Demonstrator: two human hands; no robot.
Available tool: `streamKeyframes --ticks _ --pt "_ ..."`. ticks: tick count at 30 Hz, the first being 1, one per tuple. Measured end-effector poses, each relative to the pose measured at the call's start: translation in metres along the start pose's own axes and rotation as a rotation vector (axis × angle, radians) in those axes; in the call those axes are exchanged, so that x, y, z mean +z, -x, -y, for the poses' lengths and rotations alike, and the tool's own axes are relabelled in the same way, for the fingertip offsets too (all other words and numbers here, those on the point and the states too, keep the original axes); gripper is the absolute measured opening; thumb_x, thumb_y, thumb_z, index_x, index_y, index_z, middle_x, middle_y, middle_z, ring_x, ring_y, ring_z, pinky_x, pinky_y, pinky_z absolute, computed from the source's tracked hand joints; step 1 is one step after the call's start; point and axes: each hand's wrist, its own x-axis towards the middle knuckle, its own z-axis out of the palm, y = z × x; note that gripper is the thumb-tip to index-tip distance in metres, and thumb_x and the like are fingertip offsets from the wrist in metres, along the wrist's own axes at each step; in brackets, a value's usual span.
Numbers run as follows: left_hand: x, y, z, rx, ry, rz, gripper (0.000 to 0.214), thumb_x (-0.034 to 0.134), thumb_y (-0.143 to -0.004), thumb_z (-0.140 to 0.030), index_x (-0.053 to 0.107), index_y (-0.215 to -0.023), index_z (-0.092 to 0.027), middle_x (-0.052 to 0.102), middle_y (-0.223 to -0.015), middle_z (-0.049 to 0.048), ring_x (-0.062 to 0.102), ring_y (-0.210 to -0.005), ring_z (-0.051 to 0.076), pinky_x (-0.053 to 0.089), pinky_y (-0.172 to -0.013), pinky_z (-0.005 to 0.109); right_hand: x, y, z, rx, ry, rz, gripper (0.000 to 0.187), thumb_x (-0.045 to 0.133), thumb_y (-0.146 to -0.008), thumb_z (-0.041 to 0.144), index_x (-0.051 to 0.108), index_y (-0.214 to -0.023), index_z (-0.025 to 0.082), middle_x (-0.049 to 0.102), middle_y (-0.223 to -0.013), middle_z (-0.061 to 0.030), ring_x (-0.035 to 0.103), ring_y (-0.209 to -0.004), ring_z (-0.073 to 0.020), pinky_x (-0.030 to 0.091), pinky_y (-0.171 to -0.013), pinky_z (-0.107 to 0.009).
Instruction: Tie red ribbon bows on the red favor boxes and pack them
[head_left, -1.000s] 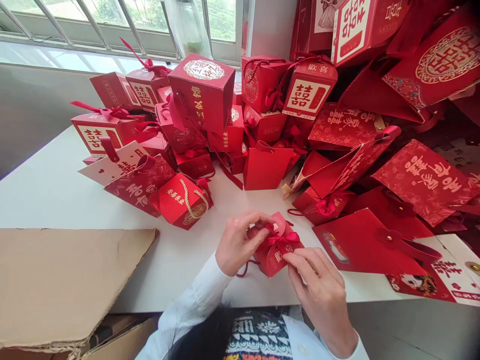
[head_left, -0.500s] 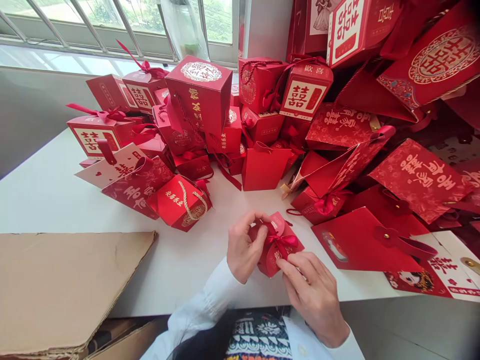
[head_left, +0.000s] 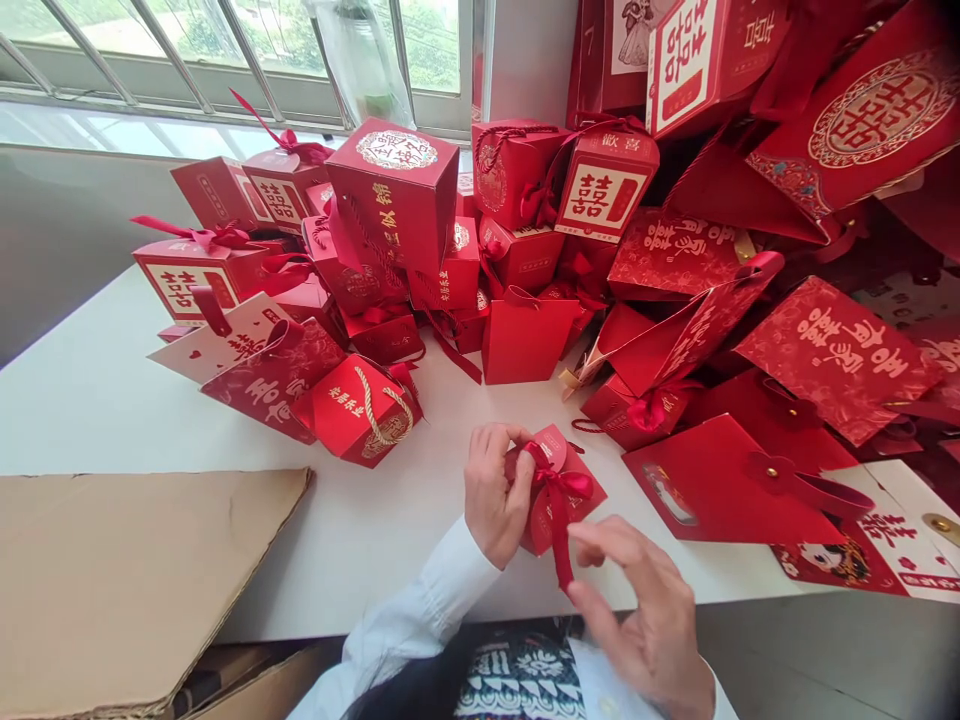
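A small red gift box [head_left: 583, 484] with a satin ribbon bow [head_left: 564, 486] on top rests near the front edge of the white table. My left hand [head_left: 495, 492] holds the box by its left side, fingers bent around it. One long ribbon tail hangs down over the front of the box. My right hand [head_left: 641, 600] is beside that tail, thumb and fingers spread apart, with nothing held between them. Its thumb tip is close to the tail's lower end; I cannot tell if they touch.
Red gift boxes [head_left: 394, 195] and bags are heaped along the back and right of the table [head_left: 420, 560]. A single box with a rope handle [head_left: 361, 408] stands left of my hands. Flat cardboard [head_left: 135, 580] lies at lower left, and a barred window is behind.
My right hand has come off the bow, moved down toward me and spread its fingers. The ribbon tail now hangs in view over the box front. My left hand keeps its hold.
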Motion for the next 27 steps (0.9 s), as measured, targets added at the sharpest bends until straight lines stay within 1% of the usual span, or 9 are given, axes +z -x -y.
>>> streamKeyframes --ticks 3,6,9,12,14,19,23,25,27 --pt "0.0 0.0 0.002 -0.055 0.033 0.034 0.011 0.043 -0.088 -0.017 0.052 -0.082 -0.019 0.06 -0.082 0.0025 0.055 -0.075 0.016 0.042 -0.066 0.026 -0.001 -0.015 -0.004 0.185 0.099 -0.191 0.013 0.053 -0.09 0.02 0.058 -0.102 0.023 0.06 -0.083 -0.0012 0.054 -0.073 -0.0157 0.045 -0.068 -0.028" --pt "0.0 -0.001 0.003 -0.063 0.021 0.041 0.011 0.045 -0.089 -0.02 0.051 -0.08 -0.019 0.06 -0.079 0.0021 0.054 -0.069 0.015 0.041 -0.062 0.026 0.006 -0.034 -0.009 0.24 0.174 -0.193 0.008 0.059 -0.088 0.028 0.062 -0.093 0.023 0.063 -0.089 -0.002 0.054 -0.084 -0.0185 0.045 -0.074 -0.03" --pt "-0.001 -0.001 0.003 -0.039 -0.006 0.038 0.011 0.044 -0.088 -0.02 0.051 -0.079 -0.019 0.058 -0.076 0.0015 0.052 -0.064 0.014 0.04 -0.061 0.026 0.016 -0.044 -0.01 0.238 0.169 -0.138 0.008 0.062 -0.086 0.029 0.064 -0.091 0.024 0.063 -0.091 -0.0023 0.053 -0.09 -0.0202 0.045 -0.077 -0.032" --pt "-0.002 0.0 0.004 -0.023 -0.022 0.032 0.011 0.044 -0.087 -0.019 0.051 -0.078 -0.019 0.057 -0.075 0.0008 0.05 -0.062 0.013 0.039 -0.059 0.025 0.024 -0.043 -0.009 0.233 0.156 -0.139 0.003 0.062 -0.085 0.025 0.062 -0.087 0.023 0.062 -0.088 -0.002 0.052 -0.092 -0.0205 0.045 -0.078 -0.032" --pt "-0.001 0.0 0.005 -0.021 -0.02 0.029 0.011 0.044 -0.087 -0.019 0.051 -0.078 -0.019 0.056 -0.073 0.0002 0.049 -0.061 0.013 0.039 -0.058 0.025 0.026 -0.042 -0.007 0.232 0.168 -0.15 0.002 0.06 -0.084 0.021 0.061 -0.084 0.022 0.061 -0.086 -0.002 0.052 -0.091 -0.0204 0.045 -0.078 -0.033" --pt "0.001 0.001 0.006 -0.042 -0.008 0.024 0.013 0.042 -0.089 -0.02 0.049 -0.078 -0.02 0.054 -0.07 -0.0011 0.047 -0.057 0.012 0.037 -0.055 0.024 0.024 -0.039 -0.004 0.223 0.168 -0.125 0.011 0.052 -0.086 0.016 0.059 -0.08 0.022 0.059 -0.088 -0.0036 0.051 -0.088 -0.0204 0.045 -0.077 -0.034" --pt "-0.001 0.0 0.007 -0.041 0.013 0.051 0.013 0.042 -0.089 -0.019 0.049 -0.078 -0.02 0.054 -0.07 -0.0013 0.047 -0.056 0.012 0.037 -0.054 0.023 0.02 -0.041 -0.005 0.209 0.146 -0.134 0.005 0.054 -0.086 0.019 0.058 -0.088 0.022 0.06 -0.09 -0.0044 0.051 -0.088 -0.0214 0.046 -0.074 -0.035" --pt "-0.002 -0.001 0.007 -0.029 0.015 0.069 0.012 0.042 -0.088 -0.018 0.049 -0.079 -0.02 0.056 -0.072 -0.0008 0.048 -0.057 0.012 0.038 -0.054 0.023 0.02 -0.042 -0.005 0.155 0.148 -0.138 0.012 0.055 -0.086 0.018 0.058 -0.097 0.022 0.061 -0.095 -0.0053 0.052 -0.091 -0.0218 0.046 -0.077 -0.036" --pt "-0.003 -0.001 0.008 -0.02 0.0 0.076 0.012 0.043 -0.088 -0.019 0.05 -0.079 -0.019 0.058 -0.075 0.0 0.049 -0.057 0.011 0.039 -0.054 0.023 0.021 -0.043 -0.006 0.095 0.164 -0.122 0.014 0.054 -0.087 0.015 0.059 -0.099 0.022 0.061 -0.098 -0.0052 0.052 -0.094 -0.0216 0.045 -0.081 -0.037"
